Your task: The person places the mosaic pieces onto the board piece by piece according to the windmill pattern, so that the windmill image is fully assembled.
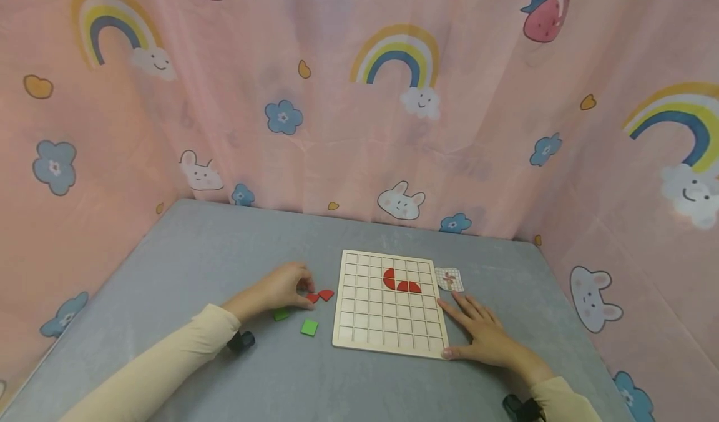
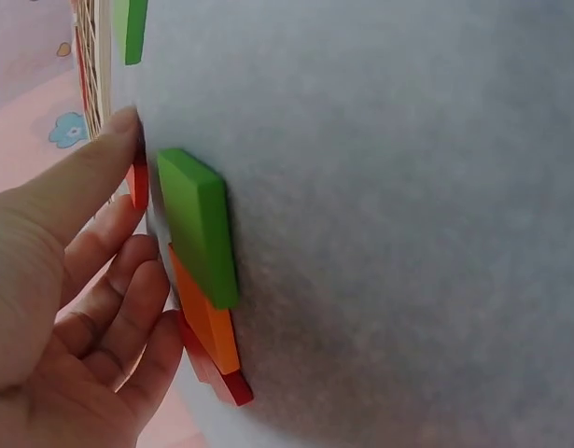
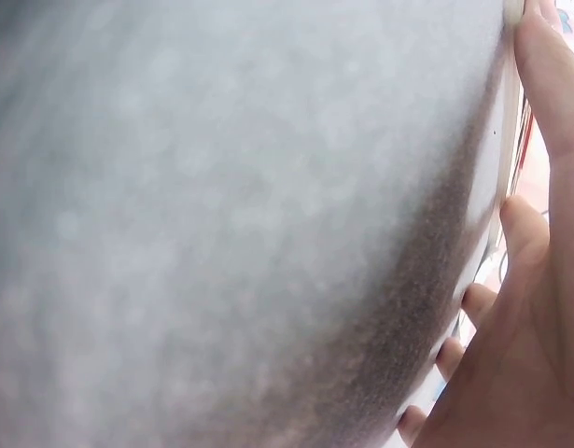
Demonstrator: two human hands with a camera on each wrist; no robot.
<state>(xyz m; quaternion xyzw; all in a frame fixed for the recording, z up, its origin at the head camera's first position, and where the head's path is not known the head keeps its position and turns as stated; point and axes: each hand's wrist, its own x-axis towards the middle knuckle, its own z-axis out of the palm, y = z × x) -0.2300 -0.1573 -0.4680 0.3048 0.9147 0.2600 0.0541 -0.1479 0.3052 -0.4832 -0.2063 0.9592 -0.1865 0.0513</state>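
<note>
My left hand (image 1: 283, 286) is at the left of the board, its thumb and index finger pinching a red quarter-circle piece (image 2: 138, 183) on the table. A second red quarter-circle piece (image 1: 326, 294) lies just right of those fingertips. My right hand (image 1: 485, 336) rests at the right side of the wooden grid board (image 1: 371, 328), fingers spread and fairly straight. Its thumb touches the lower right corner and its index finger the right edge. Red pieces (image 1: 409, 286) form two rounded shapes in the board's upper middle.
A small picture card (image 1: 449, 279) with a gridded pattern lies beyond my right fingertips, against the board. Two green square pieces (image 1: 309, 328) lie left of the board. Under the left hand, an orange piece (image 2: 204, 313) and a red piece (image 2: 235, 387) appear beside one green square.
</note>
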